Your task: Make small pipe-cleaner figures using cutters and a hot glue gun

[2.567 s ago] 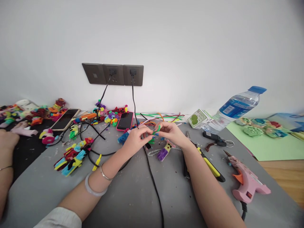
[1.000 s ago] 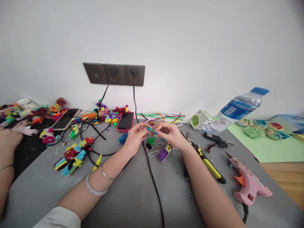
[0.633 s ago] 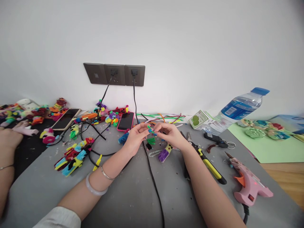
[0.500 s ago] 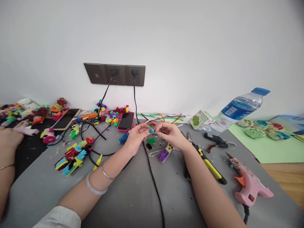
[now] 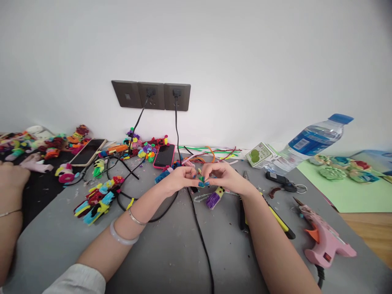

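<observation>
Over the middle of the grey table, my left hand [image 5: 177, 179] and my right hand [image 5: 225, 176] meet fingertip to fingertip. Both are closed in a pinch on a small green piece of pipe cleaner [image 5: 201, 179], mostly hidden by the fingers. Just below my right hand lies a purple and yellow fuzzy figure [image 5: 215, 198], with a silvery strand [image 5: 200, 198] beside it. A blue fuzzy piece [image 5: 161, 174] lies behind my left hand. Under my right forearm sits a yellow and black cutter [image 5: 280, 222], partly covered.
A black cable [image 5: 199, 232] crosses the table. Pipe cleaner figures [image 5: 94, 200] and a pink phone [image 5: 164, 156] lie left. Right are a tilted water bottle [image 5: 317, 139], juice carton [image 5: 260, 155], keys [image 5: 284, 183] and pink glue gun [image 5: 327, 241]. A co-worker's hand [image 5: 14, 179] rests far left.
My hands have moved down and slightly right, still together at the green piece. The view has shifted slightly, so the surroundings sit a little farther right.
</observation>
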`<state>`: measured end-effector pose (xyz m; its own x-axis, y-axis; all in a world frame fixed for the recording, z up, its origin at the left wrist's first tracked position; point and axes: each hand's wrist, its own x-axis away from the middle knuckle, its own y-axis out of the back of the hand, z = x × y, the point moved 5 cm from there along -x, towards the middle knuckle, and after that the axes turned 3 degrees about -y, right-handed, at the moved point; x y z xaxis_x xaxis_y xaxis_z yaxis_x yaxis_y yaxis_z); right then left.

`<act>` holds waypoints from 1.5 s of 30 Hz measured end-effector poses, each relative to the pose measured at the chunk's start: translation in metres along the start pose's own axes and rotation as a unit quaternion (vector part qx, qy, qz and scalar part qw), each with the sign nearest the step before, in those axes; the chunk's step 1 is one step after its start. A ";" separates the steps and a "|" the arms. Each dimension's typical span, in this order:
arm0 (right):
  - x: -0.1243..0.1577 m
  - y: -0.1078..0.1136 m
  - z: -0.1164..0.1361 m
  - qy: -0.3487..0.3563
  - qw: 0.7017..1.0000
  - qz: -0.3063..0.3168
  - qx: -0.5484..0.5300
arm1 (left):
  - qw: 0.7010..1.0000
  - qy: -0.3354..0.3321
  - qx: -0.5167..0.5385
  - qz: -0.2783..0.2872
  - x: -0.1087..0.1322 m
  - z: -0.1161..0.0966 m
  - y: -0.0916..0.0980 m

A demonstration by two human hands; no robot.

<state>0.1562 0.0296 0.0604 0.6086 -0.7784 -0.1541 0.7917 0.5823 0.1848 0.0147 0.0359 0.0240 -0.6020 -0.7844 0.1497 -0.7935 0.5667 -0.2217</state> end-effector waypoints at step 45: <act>-0.007 0.002 0.006 0.030 0.972 -0.180 0.150 | 0.793 -0.308 -0.482 -0.209 0.024 -0.031 -0.007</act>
<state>0.1532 0.0353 0.0675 0.3048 -0.8988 -0.3149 0.9078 0.1742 0.3816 0.0030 0.0216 0.0591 -0.3466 -0.7609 -0.5485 -0.7906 -0.0777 0.6074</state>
